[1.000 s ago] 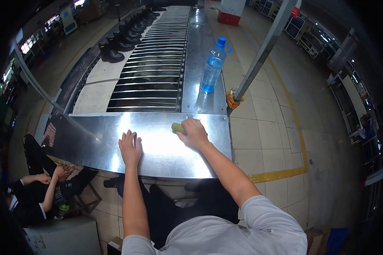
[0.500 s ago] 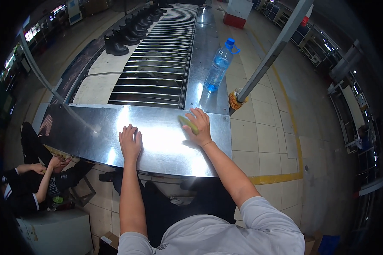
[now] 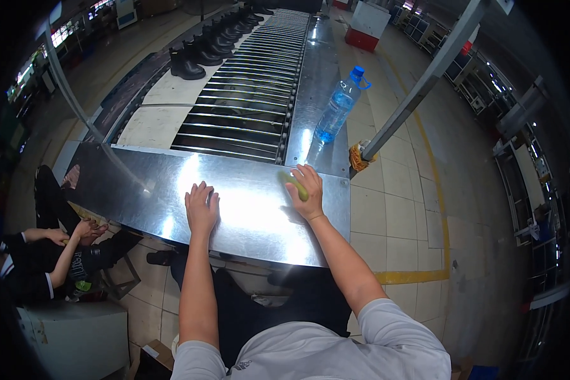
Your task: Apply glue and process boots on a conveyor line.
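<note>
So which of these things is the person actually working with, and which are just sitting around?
In use:
- right hand pressing a small yellow-green sponge
- left hand flat on the shiny steel table

Lying about:
- clear plastic water bottle with blue cap
- black boots beside the roller conveyor
- seated co-worker

A clear plastic water bottle with a blue cap (image 3: 339,106) stands upright on the steel strip beside a long roller conveyor of metal bars (image 3: 250,95). Black boots (image 3: 202,50) line the conveyor's left edge. A slanted grey metal post (image 3: 424,76) rises to the right. Another person in dark clothes (image 3: 50,253) sits low at the left.
</note>
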Demonstrator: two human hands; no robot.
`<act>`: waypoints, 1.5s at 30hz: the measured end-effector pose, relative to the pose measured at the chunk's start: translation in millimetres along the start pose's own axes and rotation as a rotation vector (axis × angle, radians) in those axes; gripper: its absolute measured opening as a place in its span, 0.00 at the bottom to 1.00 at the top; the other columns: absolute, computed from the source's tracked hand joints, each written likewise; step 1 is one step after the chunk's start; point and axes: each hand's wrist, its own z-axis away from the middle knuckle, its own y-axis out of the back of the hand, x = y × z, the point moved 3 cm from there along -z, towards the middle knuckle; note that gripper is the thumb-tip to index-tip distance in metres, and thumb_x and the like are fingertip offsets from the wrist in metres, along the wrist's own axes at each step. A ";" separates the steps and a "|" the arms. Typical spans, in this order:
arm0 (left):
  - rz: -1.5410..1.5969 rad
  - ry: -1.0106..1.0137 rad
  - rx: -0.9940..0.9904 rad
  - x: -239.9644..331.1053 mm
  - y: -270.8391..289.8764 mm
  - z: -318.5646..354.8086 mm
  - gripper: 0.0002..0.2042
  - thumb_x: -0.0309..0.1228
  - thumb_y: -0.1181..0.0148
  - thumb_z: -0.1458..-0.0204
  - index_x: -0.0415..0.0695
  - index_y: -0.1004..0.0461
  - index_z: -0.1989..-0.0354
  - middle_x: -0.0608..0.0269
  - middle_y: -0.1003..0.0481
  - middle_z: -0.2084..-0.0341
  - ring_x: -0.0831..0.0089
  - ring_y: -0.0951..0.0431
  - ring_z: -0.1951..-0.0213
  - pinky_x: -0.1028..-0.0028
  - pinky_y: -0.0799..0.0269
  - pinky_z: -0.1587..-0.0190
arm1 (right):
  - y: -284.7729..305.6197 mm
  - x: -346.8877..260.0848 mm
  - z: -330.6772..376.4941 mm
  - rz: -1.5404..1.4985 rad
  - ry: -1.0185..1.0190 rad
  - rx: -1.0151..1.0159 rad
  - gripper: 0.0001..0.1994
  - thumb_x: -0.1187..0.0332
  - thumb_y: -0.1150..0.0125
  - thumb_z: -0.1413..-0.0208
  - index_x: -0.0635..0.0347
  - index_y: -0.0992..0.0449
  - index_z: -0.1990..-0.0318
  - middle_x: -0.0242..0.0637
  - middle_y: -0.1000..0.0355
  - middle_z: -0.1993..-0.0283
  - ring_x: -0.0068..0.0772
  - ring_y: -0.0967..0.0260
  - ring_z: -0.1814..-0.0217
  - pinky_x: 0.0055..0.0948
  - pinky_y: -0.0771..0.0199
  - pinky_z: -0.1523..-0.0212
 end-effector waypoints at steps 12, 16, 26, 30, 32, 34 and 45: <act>0.020 0.003 0.019 7.8 -0.3 -2.3 0.13 0.36 0.40 0.39 0.46 0.19 0.51 0.52 0.25 0.40 0.50 0.34 0.31 0.50 0.51 0.27 | 1.0 43.3 13.9 -0.287 -0.625 0.306 0.19 0.57 0.41 0.32 0.66 0.18 0.51 0.38 0.19 0.55 0.33 0.23 0.49 0.29 0.27 0.44; 0.027 0.026 0.028 4.4 2.2 -1.9 0.12 0.36 0.40 0.39 0.46 0.19 0.52 0.52 0.24 0.40 0.52 0.33 0.32 0.50 0.50 0.27 | 8.4 31.6 10.7 -0.339 -0.548 0.265 0.18 0.58 0.39 0.33 0.65 0.21 0.49 0.38 0.20 0.65 0.32 0.22 0.63 0.26 0.23 0.60; 0.073 0.048 0.019 8.3 2.9 -3.5 0.12 0.36 0.42 0.39 0.44 0.18 0.54 0.53 0.24 0.41 0.50 0.34 0.31 0.49 0.52 0.26 | 21.1 32.1 27.1 -0.558 -0.790 0.261 0.16 0.65 0.34 0.38 0.63 0.22 0.47 0.37 0.24 0.73 0.26 0.27 0.76 0.25 0.28 0.73; 0.069 0.046 0.040 4.3 4.3 -2.5 0.12 0.35 0.41 0.40 0.44 0.18 0.54 0.52 0.23 0.41 0.50 0.34 0.32 0.49 0.52 0.26 | 34.4 11.4 47.4 0.058 -0.551 0.323 0.15 0.66 0.31 0.44 0.58 0.20 0.49 0.44 0.21 0.63 0.50 0.22 0.66 0.42 0.24 0.62; 0.079 0.041 0.045 3.2 4.0 -1.8 0.12 0.35 0.41 0.40 0.44 0.18 0.55 0.52 0.23 0.41 0.50 0.34 0.32 0.49 0.51 0.26 | 43.9 3.7 54.9 0.136 -0.546 0.271 0.15 0.66 0.30 0.45 0.57 0.20 0.51 0.43 0.22 0.62 0.49 0.23 0.62 0.42 0.24 0.59; 0.097 0.031 0.050 4.3 4.0 -2.0 0.12 0.35 0.41 0.40 0.44 0.17 0.55 0.52 0.23 0.41 0.50 0.34 0.32 0.49 0.51 0.26 | 47.1 -0.7 57.9 0.173 -0.505 0.133 0.14 0.66 0.30 0.47 0.55 0.19 0.53 0.40 0.23 0.59 0.46 0.26 0.55 0.41 0.26 0.54; 0.115 0.043 0.044 3.3 3.3 -2.7 0.12 0.36 0.41 0.39 0.44 0.17 0.56 0.52 0.23 0.42 0.50 0.33 0.32 0.50 0.51 0.26 | 35.4 -1.9 54.9 0.177 -0.206 -0.037 0.13 0.60 0.26 0.51 0.57 0.19 0.63 0.36 0.25 0.64 0.43 0.30 0.53 0.43 0.35 0.49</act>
